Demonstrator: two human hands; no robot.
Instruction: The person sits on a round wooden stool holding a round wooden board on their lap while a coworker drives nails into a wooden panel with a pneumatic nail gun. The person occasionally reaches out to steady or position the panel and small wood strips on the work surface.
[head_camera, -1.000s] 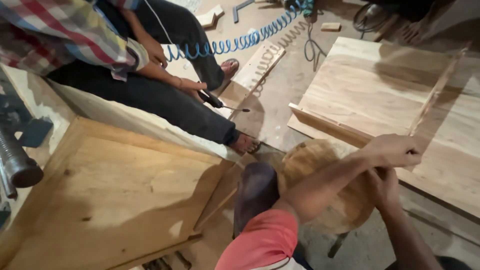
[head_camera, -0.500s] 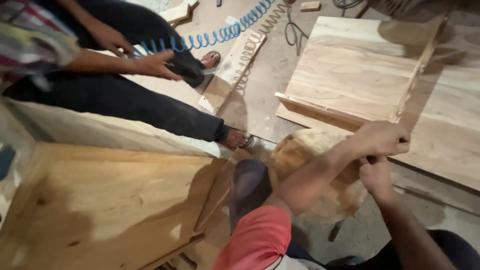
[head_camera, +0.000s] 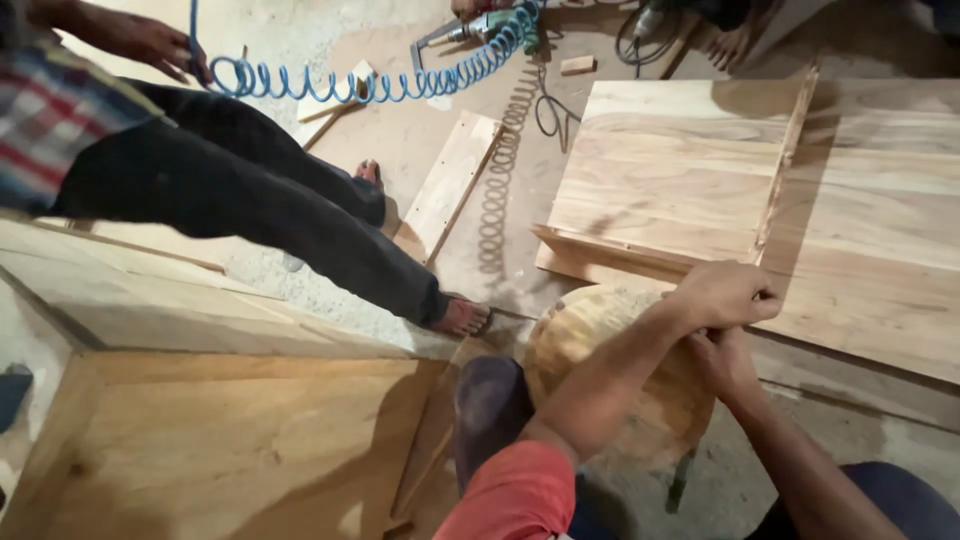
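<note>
Fingers: left hand (head_camera: 722, 293) curled in a fist at the wooden panel (head_camera: 690, 170) edge; right hand (head_camera: 722, 362) beneath, grip hidden.
Below: round wooden stool (head_camera: 590, 340).

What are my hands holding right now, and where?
Cannot be told: left hand is a closed fist at the wood panel edge, right hand beneath; no held object shows.
</note>
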